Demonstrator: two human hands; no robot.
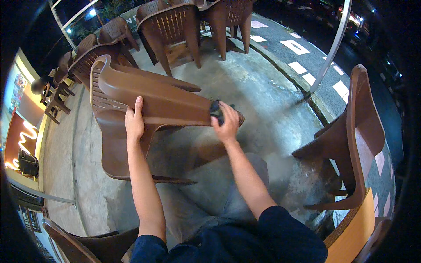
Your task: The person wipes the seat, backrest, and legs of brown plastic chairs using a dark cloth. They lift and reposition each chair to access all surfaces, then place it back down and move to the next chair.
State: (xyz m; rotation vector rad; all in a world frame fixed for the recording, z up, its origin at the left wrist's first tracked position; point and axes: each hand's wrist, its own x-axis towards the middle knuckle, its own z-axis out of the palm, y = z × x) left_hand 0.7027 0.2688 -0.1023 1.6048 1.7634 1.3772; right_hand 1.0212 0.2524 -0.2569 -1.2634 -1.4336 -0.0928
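A brown plastic armchair (164, 102) lies tipped before me, its slatted back at the left and its legs pointing right. My left hand (135, 121) grips its side near the seat and armrest, thumb on the outer face. Near the end of a leg, my right hand (227, 121) holds a dark, crumpled cloth (217, 111) around or against the leg. Part of the cloth is hidden by the fingers.
Several brown plastic chairs (169, 24) stand ahead. Another chair (355, 141) is at the right, beside a wooden board (353, 227). A metal pole (332, 49) rises by the pavement edge. A person (46, 87) sits far left.
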